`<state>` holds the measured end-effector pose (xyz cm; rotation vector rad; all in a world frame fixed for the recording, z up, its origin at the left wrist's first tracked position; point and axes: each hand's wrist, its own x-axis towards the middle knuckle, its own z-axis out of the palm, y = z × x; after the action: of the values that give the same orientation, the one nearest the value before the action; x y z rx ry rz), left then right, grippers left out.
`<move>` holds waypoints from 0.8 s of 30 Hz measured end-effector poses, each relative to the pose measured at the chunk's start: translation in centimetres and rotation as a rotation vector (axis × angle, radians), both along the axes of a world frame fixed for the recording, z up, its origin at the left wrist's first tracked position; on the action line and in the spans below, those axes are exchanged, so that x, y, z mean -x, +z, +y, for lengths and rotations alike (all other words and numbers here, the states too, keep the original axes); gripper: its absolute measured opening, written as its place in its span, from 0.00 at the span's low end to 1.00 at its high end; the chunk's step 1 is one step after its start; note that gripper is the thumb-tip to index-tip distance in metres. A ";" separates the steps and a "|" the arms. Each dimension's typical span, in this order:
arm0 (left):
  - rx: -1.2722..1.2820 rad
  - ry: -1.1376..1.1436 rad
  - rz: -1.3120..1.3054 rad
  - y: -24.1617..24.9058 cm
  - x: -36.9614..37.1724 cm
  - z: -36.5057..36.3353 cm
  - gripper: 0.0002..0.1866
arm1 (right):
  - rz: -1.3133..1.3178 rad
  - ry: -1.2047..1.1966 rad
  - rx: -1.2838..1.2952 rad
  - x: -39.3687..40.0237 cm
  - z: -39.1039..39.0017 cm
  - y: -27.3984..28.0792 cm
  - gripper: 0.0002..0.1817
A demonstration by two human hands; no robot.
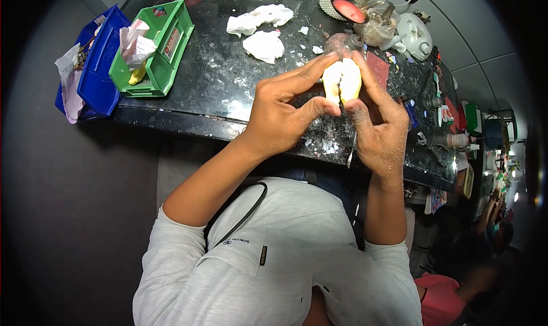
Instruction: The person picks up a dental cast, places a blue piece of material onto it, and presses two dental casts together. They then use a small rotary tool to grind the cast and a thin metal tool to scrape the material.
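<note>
Both hands hold a pale yellow dental cast (pixel 349 80) up over the front edge of the black bench. It is strongly lit, so fine detail is washed out, and a dark jagged gap runs down between its two halves. My left hand (pixel 285 106) grips the left half, fingers along the top and thumb at the lower edge. On the other side, my right hand (pixel 381 129), dusted with white powder, grips the right half in the same way. Just below, a thin metal instrument (pixel 351 150) shows at the bench edge, partly hidden by the right hand.
White crumpled tissues (pixel 264 46) and white chips lie on the bench (pixel 200 75). At left stand a green bin (pixel 177 55) and a blue bin (pixel 103 77) with papers. Behind the hands are a glass jar (pixel 379 29) and a woven pot (pixel 331 3). Another person's red sleeve (pixel 439 297) shows lower right.
</note>
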<state>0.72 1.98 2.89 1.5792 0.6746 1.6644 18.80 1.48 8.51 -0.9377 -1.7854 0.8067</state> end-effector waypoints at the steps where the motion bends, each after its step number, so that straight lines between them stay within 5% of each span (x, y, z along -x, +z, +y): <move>1: -0.026 0.034 0.065 0.1 0.1 0.0 0.31 | 0.000 0.000 0.001 -0.1 0.0 0.0 0.35; 24: 0.109 -0.111 -0.107 0.1 -0.1 -0.2 0.34 | -0.092 0.072 -0.126 -0.4 0.7 0.0 0.31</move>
<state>0.83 1.80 3.02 1.4147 0.6006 1.5913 19.19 2.18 8.49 -0.8441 -1.9359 0.6964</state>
